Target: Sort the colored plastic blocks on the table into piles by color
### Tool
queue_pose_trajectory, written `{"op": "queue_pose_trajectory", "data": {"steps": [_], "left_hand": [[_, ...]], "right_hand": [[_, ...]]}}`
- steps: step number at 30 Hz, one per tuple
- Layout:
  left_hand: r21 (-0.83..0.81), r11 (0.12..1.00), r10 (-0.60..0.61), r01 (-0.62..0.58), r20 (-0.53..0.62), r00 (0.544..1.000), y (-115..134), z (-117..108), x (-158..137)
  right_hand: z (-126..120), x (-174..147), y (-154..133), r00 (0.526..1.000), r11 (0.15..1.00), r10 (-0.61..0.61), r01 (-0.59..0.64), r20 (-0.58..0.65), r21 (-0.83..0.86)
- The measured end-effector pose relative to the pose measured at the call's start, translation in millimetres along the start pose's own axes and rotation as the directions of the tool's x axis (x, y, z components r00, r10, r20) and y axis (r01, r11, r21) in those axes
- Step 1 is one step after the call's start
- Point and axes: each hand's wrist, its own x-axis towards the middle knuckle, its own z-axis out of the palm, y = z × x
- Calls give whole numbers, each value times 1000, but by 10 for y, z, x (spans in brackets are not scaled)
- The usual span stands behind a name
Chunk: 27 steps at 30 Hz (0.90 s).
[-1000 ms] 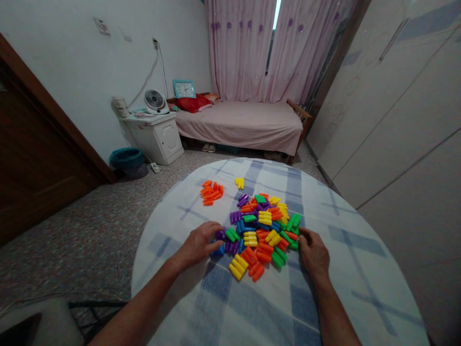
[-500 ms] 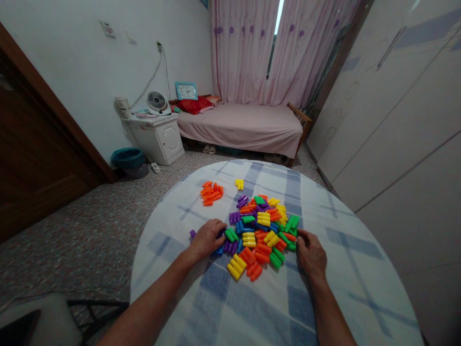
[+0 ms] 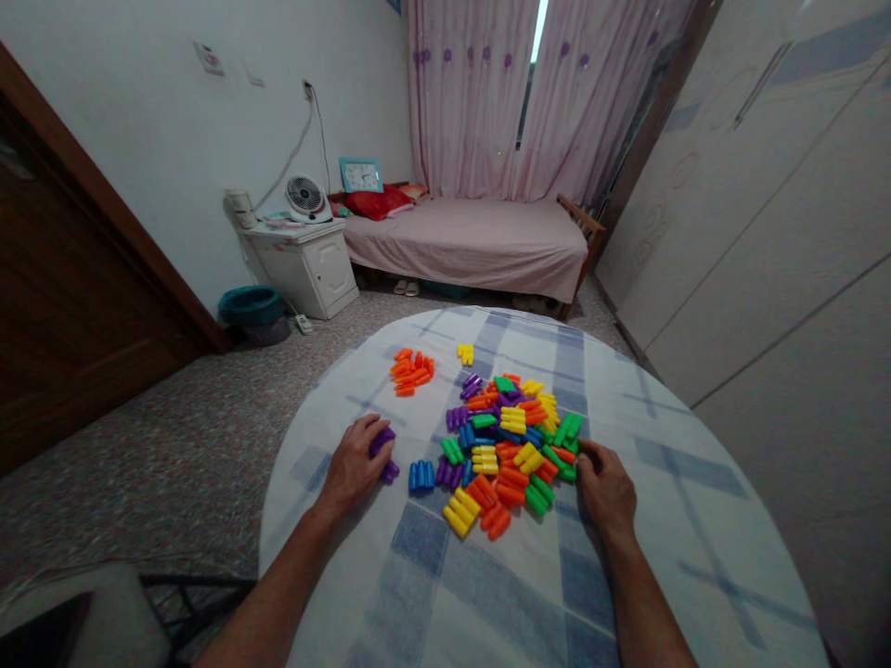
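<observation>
My left hand (image 3: 352, 467) lies on the cloth to the left of the heap, its fingers curled over purple plastic building blocks (image 3: 384, 443). How many it covers I cannot tell. Just right of it sits a blue block (image 3: 421, 476) made of joined tubes. My right hand (image 3: 607, 487) rests at the heap's right edge with fingers bent in, the tips against green blocks (image 3: 569, 429); anything between them is hidden. Between the hands spreads a mixed heap of yellow (image 3: 462, 512), orange (image 3: 511, 487), purple, blue and green blocks.
A round table with a checked cloth (image 3: 501, 603) carries everything. Farther back lie a small group of orange blocks (image 3: 413, 371) and a yellow block (image 3: 465, 353). Beyond the table are a bed (image 3: 473, 232), a white cabinet (image 3: 313, 269) with a fan, and a bin (image 3: 254, 311).
My left hand has moved left, away from the heap, with purple blocks under its fingers. The blue block it partly covered now shows fully. My right hand stays at the heap's right edge.
</observation>
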Motion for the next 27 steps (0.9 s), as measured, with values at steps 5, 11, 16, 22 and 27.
{"op": "queue_pose_trajectory", "data": {"steps": [5,11,16,22,27], "left_hand": [[50,998,42,-44,23,999,-19,149,-97],[99,995,35,-29,-62,997,-84,189,50],[80,996,49,-44,-65,997,-111,199,136],[23,997,71,-70,-28,997,-103,276,282],[-11,997,82,-83,-30,996,-23,389,366]], "right_hand": [[2,2,2,1000,1000,-2,2,-6,-1],[-6,1,-5,1000,1000,-19,19,-2,8],[-2,6,3,1000,1000,-26,26,2,15],[-2,4,1,1000,1000,-20,20,-9,9],[-13,3,-8,1000,1000,-24,24,6,14]]}}
